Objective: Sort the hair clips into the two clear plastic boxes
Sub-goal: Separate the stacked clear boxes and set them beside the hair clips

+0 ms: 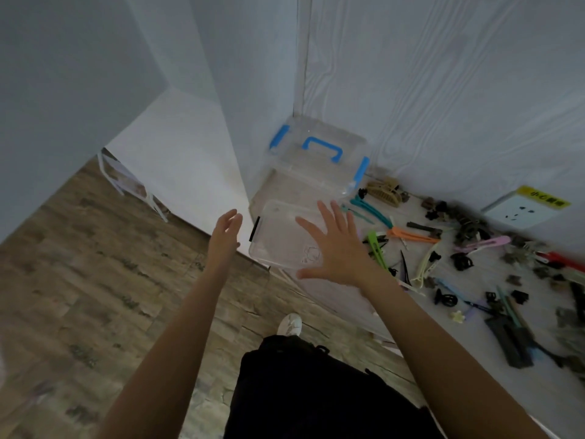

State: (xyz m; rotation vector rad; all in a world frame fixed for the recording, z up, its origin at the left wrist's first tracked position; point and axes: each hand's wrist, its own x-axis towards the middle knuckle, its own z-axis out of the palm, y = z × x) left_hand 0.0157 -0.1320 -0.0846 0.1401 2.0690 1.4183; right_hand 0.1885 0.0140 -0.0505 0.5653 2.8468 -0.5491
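Clear lidded box (pixel 285 236) between your left hand (pixel 225 236) and right hand (pixel 335 245); fingers apart, holding nothing, framing it for pickup; hair clips (pixel 468 248) unsorted on surface (pixel 493 289).

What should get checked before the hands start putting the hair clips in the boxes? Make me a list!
1. Both hands free: ok. The left hand and right hand are open and hold nothing.
2. Both boxes within reach: ok. The near clear box lies partly under the right hand; the blue-handled box sits just behind it in the corner.
3. Blue-handled box open: not ok, its lid looks shut.
4. Near clear box open: cannot tell, its clear plastic hides whether a lid is on.
5. Hair clips at hand: ok, they lie scattered on the white tabletop right of the boxes.
6. Boxes empty: cannot tell for sure; no clips show inside.
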